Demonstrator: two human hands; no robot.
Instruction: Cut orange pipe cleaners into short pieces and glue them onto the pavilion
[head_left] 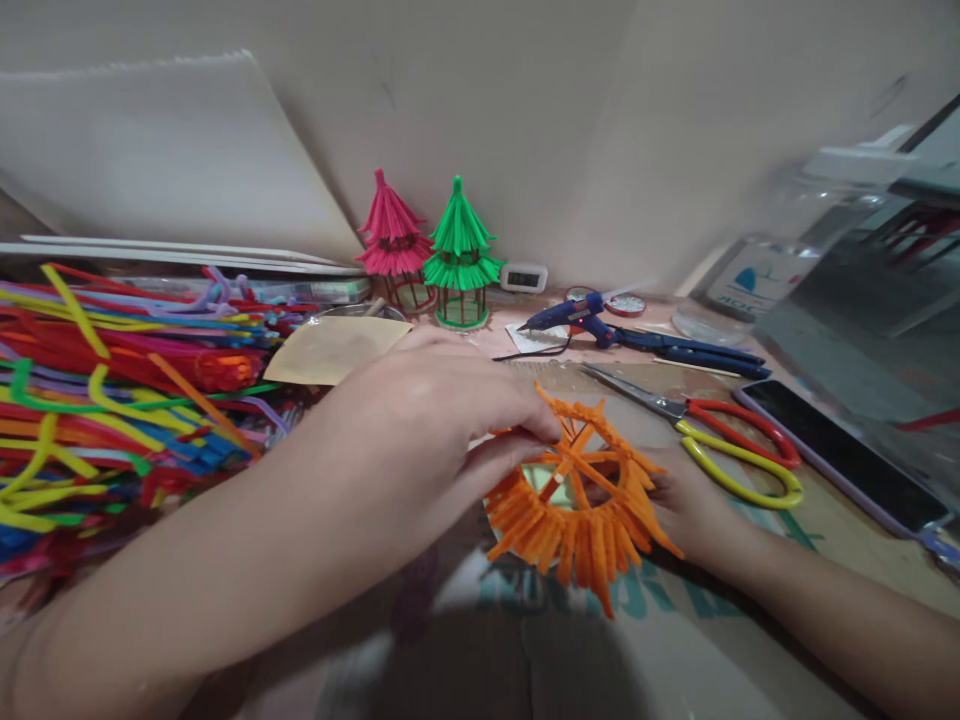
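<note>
An orange pipe-cleaner roof (592,535) fans out in a ring of fuzzy strips, with crossed spokes over its open middle. My left hand (450,430) reaches over from the left, thumb and forefinger pinched at the ring's upper left edge near the spokes. Whether a small piece sits between those fingertips I cannot make out. On the far right side my right hand (694,505) grips the roof, its fingers partly hidden behind the orange strips. Something pale green shows through the ring's opening.
Loose coloured pipe cleaners (112,400) pile up at left. Pink (394,225) and green pipe-cleaner pavilions (460,250) stand at the wall. A blue glue gun (570,315), pliers (690,350), scissors (739,440), a phone (847,455) and a clear bottle (780,250) lie or stand right.
</note>
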